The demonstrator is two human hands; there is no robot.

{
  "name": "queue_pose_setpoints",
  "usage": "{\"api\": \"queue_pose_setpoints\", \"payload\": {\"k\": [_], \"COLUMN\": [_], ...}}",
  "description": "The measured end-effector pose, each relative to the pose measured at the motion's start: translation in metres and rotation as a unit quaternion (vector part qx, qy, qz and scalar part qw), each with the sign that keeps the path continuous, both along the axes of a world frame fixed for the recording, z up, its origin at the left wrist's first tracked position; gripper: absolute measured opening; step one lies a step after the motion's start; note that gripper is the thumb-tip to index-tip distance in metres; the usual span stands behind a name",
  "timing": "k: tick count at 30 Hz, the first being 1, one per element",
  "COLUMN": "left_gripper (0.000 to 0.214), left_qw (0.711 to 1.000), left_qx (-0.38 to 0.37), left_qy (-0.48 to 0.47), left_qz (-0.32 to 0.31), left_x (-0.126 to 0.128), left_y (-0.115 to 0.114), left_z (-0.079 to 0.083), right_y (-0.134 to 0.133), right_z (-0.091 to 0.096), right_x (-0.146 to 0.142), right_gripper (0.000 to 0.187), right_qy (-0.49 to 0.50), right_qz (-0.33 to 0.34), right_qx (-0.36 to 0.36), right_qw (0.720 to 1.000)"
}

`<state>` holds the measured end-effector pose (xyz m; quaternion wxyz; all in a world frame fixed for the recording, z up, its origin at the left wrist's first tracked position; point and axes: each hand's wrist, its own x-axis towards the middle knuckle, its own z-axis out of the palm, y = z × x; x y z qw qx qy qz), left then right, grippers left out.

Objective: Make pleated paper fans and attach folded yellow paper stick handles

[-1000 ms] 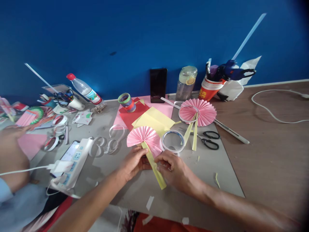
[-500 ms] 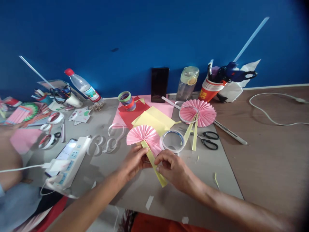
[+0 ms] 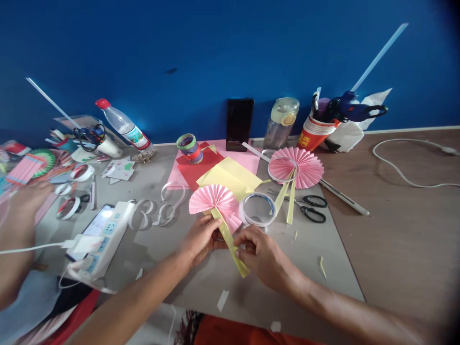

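My left hand grips a pleated pink paper fan near its base, the thumb pressed on a long yellow paper strip that runs down from the fan's centre. The fingers of my right hand are bent together in a pinch at the strip's right edge, below the fan. Just behind the right hand lies a roll of clear tape on its side. A second pink pleated fan with yellow strips rests at the back right, a white ring on its left part.
Black-handled scissors lie right of the tape. Yellow paper and red paper are stacked behind. A power strip sits at left, near a co-worker's hand. A red paper cup holds tools at the back.
My right hand has shifted slightly down and right along the yellow strip. My left hand and the fan stay nearly still. At far left, the co-worker's arm has moved.
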<state>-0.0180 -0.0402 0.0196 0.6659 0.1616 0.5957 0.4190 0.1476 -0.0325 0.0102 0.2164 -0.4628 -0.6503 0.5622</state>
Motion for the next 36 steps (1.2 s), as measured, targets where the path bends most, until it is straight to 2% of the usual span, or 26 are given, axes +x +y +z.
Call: {"api": "queue_pose_setpoints", "payload": {"k": [6, 10, 14, 18, 24, 26, 31, 34, 36], "left_gripper": [0.018, 0.019, 0.019, 0.019, 0.020, 0.021, 0.022, 0.022, 0.023], "left_qw": [1.000, 1.000, 1.000, 1.000, 1.000, 1.000, 0.999, 0.999, 0.999], "left_qx": [0.006, 0.002, 0.010, 0.004, 0.012, 0.014, 0.015, 0.016, 0.014], "left_qy": [0.010, 0.014, 0.004, 0.010, 0.004, 0.001, 0.006, 0.007, 0.009], "left_qz": [-0.001, 0.004, 0.012, 0.012, 0.016, 0.016, 0.036, 0.036, 0.035], "left_x": [0.002, 0.001, 0.001, 0.001, 0.001, 0.001, 0.005, 0.007, 0.007], "left_y": [0.000, 0.000, 0.000, 0.000, -0.002, -0.002, -0.003, -0.004, -0.005], "left_z": [0.001, -0.001, -0.003, -0.003, -0.004, -0.004, -0.003, -0.002, -0.002], "right_y": [0.003, 0.005, 0.005, 0.004, 0.004, 0.004, 0.002, 0.001, 0.002], "right_z": [0.003, 0.004, -0.001, -0.008, -0.007, -0.007, -0.014, -0.011, -0.005], "right_x": [-0.003, -0.001, 0.001, 0.000, -0.003, -0.004, -0.008, -0.006, -0.001], "right_gripper": [0.014, 0.012, 0.014, 0.016, 0.012, 0.009, 0.003, 0.015, 0.023], "right_qy": [0.037, 0.013, -0.009, 0.001, 0.018, 0.017, 0.040, 0.090, 0.112], "right_qz": [0.002, -0.014, -0.003, 0.008, -0.005, -0.013, -0.037, -0.058, -0.045], "right_qx": [0.032, 0.023, 0.023, 0.053, 0.053, 0.016, -0.135, -0.221, -0.256], "right_qw": [0.999, 1.000, 1.000, 0.999, 0.998, 1.000, 0.989, 0.969, 0.959]}}
